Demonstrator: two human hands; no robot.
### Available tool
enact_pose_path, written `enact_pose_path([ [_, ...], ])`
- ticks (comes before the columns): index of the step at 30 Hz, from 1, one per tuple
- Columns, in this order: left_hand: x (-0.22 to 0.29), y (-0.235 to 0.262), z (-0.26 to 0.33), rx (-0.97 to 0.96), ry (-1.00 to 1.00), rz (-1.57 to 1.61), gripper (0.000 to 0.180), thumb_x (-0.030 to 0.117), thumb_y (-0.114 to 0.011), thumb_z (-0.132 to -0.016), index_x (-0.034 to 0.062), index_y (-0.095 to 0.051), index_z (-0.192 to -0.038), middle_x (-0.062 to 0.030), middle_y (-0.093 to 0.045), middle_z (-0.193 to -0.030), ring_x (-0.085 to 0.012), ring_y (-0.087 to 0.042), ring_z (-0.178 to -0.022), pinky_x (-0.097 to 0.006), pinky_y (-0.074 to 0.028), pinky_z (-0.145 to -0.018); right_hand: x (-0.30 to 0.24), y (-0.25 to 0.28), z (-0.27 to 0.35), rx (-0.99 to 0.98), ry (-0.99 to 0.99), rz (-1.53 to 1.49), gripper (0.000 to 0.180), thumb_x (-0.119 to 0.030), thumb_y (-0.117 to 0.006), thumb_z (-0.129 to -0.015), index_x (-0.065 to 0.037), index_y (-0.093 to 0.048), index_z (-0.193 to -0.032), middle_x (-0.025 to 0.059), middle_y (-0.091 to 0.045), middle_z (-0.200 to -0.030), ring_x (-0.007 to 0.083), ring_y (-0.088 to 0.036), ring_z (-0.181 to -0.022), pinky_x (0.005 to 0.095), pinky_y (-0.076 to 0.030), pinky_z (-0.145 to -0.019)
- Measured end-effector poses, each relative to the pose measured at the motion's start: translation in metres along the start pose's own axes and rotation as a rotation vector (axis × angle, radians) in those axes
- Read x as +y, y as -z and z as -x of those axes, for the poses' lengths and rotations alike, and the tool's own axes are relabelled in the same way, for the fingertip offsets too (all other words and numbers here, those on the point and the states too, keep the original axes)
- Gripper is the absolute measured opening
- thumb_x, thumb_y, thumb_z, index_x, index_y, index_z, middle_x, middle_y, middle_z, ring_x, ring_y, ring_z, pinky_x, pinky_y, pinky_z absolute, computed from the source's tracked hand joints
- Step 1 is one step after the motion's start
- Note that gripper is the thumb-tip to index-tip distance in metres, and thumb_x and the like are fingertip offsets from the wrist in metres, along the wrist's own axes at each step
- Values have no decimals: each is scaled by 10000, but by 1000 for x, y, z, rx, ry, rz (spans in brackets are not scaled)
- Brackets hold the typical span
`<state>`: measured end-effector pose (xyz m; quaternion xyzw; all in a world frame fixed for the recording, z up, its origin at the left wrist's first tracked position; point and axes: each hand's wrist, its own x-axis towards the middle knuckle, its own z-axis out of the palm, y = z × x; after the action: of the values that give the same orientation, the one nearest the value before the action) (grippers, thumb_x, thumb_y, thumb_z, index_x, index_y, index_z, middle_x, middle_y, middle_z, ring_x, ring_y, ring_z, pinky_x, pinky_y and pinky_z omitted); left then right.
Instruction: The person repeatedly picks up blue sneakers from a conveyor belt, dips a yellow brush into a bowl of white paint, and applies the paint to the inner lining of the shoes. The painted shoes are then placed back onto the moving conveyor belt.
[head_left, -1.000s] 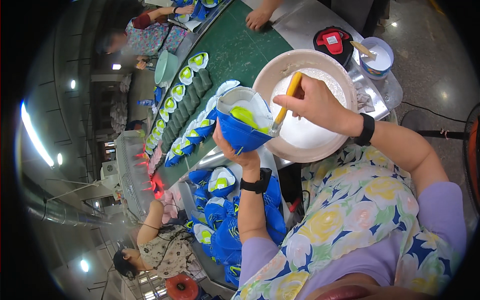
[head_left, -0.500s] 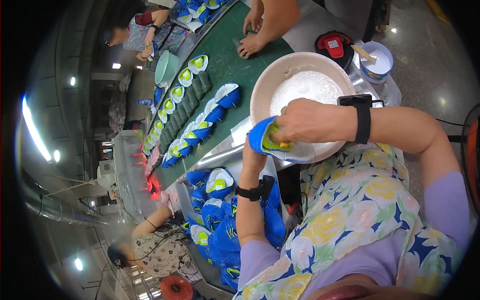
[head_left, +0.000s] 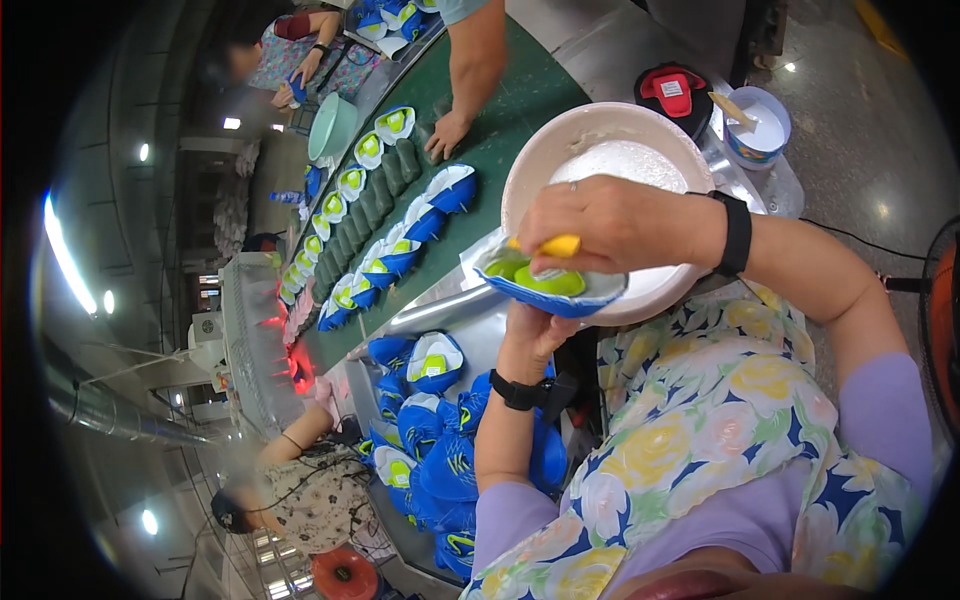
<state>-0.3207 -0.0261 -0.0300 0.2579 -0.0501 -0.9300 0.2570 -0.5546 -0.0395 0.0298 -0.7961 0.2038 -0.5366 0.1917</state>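
The green counter (head_left: 520, 110) is running away from me up the frame, and rows of blue shoe uppers (head_left: 385, 262) with white and yellow-green insides are lying along it, which I am reading as pieces already coated. Below my left forearm a heap of blue uppers (head_left: 445, 455) is sitting in a metal trough, and I am judging those to be waiting their turn, so a good share of the work is left. The big white basin (head_left: 575, 135) of white paste is standing just behind my hands. Another person's hand (head_left: 447, 133) is pressing on the counter beyond it. My left hand (head_left: 535, 335) is cupping one blue upper (head_left: 548, 285) from underneath, fingers closed around it, holding it in front of the basin. My right hand (head_left: 610, 220) is gripping a yellow-handled brush (head_left: 555, 247), fingers curled shut, working inside that upper; this piece looks mid-coat.
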Motion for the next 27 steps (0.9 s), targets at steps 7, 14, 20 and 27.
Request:
enact_pose_path([
  [7,12,7,0,187,-306,-237,441,442,-496,-982,55,-574,-1177,-125,-677,-894,-160,-578,-531,-216,-381,-347,9,21,11,-63,-428,45,195,-188,-711,-885,-45,-614,-977,141,-696,-884,263,-692,-765,326,-542,-688],
  [14,24,6,5,191,-549,-665,496,364,-505,-992,63,-506,-1385,-122,-589,-1330,-283,-599,-1194,-460,-500,-1016,7,53,20,-240,-722,46,213,-200,-700,-893,-21,-640,-992,138,-674,-861,237,-652,-763,310,-520,-692],
  [20,29,-19,5,227,-547,-782,535,368,-549,-976,73,-477,-1416,-116,-576,-1352,-272,-592,-1207,-468,-500,-1016,16,31,20,-23,-92,198,125,-97,-668,-873,-78,-623,-988,98,-649,-934,275,-647,-861,361,-513,-732],
  [27,58,12,1,397,-751,-756,534,376,-524,-990,92,-451,-1436,-119,-563,-1364,-281,-579,-1225,-466,-471,-1047,21,41,41,-202,-144,206,159,-99,-670,-854,-75,-614,-1001,98,-645,-929,290,-644,-853,389,-515,-733],
])
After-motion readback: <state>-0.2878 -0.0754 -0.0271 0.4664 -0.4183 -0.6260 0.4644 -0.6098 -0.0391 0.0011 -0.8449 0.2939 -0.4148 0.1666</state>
